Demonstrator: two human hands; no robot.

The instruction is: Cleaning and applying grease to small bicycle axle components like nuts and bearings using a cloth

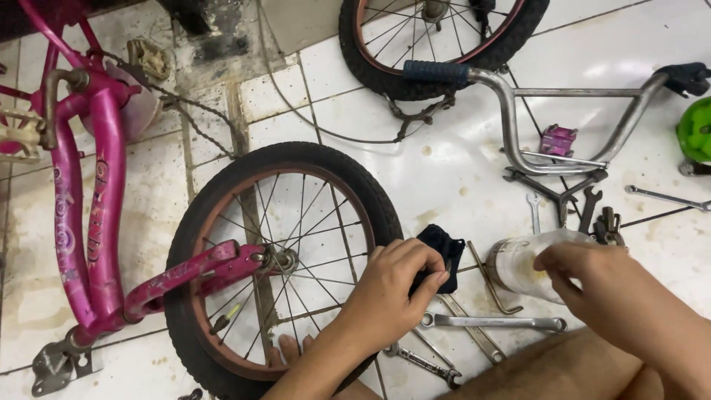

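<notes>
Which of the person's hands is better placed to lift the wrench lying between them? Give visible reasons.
Probably the right hand: it only touches the clear jar's rim, above the wrench. The left hand is closed on a black pedal.

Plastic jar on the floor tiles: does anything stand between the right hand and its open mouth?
Nothing visible does. The right hand already hovers at the mouth of the plastic jar, fingertips over the rim. The left hand holds a black cloth beside it, clear of the opening.
</notes>
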